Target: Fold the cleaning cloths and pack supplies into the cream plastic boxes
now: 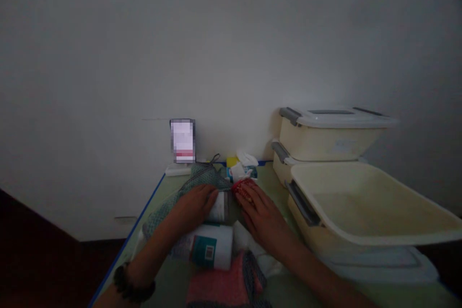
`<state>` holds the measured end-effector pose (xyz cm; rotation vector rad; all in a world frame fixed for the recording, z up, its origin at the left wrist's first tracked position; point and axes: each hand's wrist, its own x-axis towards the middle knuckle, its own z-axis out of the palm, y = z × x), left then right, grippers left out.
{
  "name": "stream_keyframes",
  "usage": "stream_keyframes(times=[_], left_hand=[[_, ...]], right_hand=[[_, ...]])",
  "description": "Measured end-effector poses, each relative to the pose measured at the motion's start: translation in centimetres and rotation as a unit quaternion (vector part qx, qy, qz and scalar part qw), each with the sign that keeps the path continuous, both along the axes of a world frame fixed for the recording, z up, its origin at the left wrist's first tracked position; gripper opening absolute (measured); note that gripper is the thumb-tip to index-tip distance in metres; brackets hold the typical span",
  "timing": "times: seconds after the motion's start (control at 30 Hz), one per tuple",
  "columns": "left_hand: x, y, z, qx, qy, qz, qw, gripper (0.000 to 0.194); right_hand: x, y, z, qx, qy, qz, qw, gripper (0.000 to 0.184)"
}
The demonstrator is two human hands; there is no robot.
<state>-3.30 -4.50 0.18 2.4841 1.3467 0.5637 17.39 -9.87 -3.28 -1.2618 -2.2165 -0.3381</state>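
My left hand (197, 204) curls over the left part of a small white cylinder (219, 208), its fingers bent around the top. A teal mesh-like cloth (202, 178) lies behind and under this wrist. My right hand (260, 207) rests with stretched fingers on a red patterned bundle (242, 191), which it partly covers. Nearer to me lies a white roll-shaped container (222, 248) with a teal label and barcode. A pink cloth (220, 281) with a grey edge is in front of it. White crumpled material (241, 236) shows below my right hand.
On the right stand an open cream bin (303, 216) and stacked lidded bins (325, 139). A loose lid (382, 264) lies under the open one. A lit phone (183, 142) leans at the back left. White and yellow packs (238, 166) sit by the wall.
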Motion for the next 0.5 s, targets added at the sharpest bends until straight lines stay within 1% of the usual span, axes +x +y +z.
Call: stream_keyframes(times=[0.13,0.23,0.3,0.37,0.5], left_hand=[[0.3,0.6,0.1,-0.007,-0.010,0.002,1.000,0.037],[0.6,1.1,0.4,-0.020,0.008,0.007,1.000,0.040],[0.8,1.5,0.6,-0.034,0.029,0.023,0.999,0.044],[0.9,1.9,0.7,-0.044,0.031,0.038,0.998,0.045],[1.1,2.5,1.2,-0.052,0.011,0.034,0.998,0.042]], right_hand=[[0.1,0.3,0.1,-0.016,0.003,0.011,1.000,0.042],[0.3,0.6,0.3,-0.028,0.017,0.015,0.999,0.039],[0.4,0.7,0.3,-0.029,0.017,0.006,0.999,0.039],[0.5,0.7,0.2,-0.031,0.015,-0.009,0.999,0.039],[0.8,0.6,-0.2,-0.033,0.013,-0.040,0.999,0.041]])
